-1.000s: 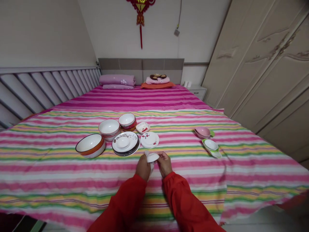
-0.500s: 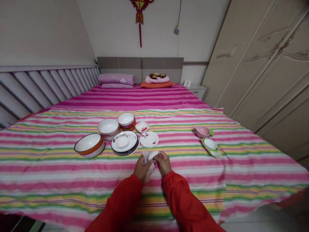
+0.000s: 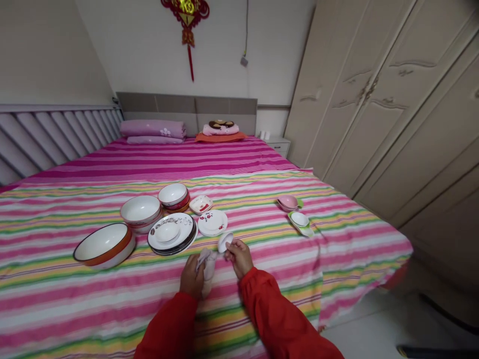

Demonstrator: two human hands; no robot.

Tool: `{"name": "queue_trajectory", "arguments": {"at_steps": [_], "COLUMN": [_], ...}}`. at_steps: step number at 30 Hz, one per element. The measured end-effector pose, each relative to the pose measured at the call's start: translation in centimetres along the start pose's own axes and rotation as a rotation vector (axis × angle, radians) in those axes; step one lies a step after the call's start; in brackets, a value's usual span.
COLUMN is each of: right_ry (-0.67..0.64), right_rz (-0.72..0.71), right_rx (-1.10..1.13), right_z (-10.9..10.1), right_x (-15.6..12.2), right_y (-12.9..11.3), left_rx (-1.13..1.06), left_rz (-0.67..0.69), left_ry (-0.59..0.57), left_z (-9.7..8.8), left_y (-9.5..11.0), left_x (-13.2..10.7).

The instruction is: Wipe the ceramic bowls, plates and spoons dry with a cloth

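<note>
My right hand (image 3: 238,256) pinches a small white dish (image 3: 224,242) by its rim, tilted on edge above the striped bedspread (image 3: 337,234). My left hand (image 3: 191,275) is closed round a crumpled white cloth (image 3: 208,263) just left of the dish. Both arms wear red sleeves. Right behind the hands lie a flowered white saucer (image 3: 212,222) and a stack of plates (image 3: 172,233) with a small saucer on top.
An orange-banded bowl (image 3: 104,245), a white bowl (image 3: 141,211), stacked red-rimmed bowls (image 3: 173,197) and a small square dish (image 3: 200,204) sit behind. A pink bowl (image 3: 288,202) and green dish (image 3: 300,222) lie right. Wardrobe doors (image 3: 374,99) stand right; pillows (image 3: 153,129) lie by the headboard.
The view has swung right. My hands have come apart: the cloth has left the dish and stays in my left hand, while my right hand holds the dish alone, tipped on edge.
</note>
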State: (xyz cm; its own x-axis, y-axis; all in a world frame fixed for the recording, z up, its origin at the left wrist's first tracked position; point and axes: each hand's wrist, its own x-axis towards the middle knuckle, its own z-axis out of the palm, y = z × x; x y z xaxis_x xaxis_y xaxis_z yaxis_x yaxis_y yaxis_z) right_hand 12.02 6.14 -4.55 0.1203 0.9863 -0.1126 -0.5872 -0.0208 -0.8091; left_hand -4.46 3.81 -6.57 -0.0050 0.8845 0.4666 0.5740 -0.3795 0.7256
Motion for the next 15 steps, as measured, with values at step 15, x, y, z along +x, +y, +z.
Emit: {"name": "queue_trajectory", "arguments": {"at_steps": [15], "right_ry": [0.613], "right_rz": [-0.269], "right_rx": [-0.345], "right_z": [-13.3], "right_x": [3.5], "right_y": [-17.2], "left_rx": [0.080], "left_rz": [0.116], "left_ry": [0.065], "left_z": [0.3], "left_y": [-1.1], "left_x": [0.0]}}
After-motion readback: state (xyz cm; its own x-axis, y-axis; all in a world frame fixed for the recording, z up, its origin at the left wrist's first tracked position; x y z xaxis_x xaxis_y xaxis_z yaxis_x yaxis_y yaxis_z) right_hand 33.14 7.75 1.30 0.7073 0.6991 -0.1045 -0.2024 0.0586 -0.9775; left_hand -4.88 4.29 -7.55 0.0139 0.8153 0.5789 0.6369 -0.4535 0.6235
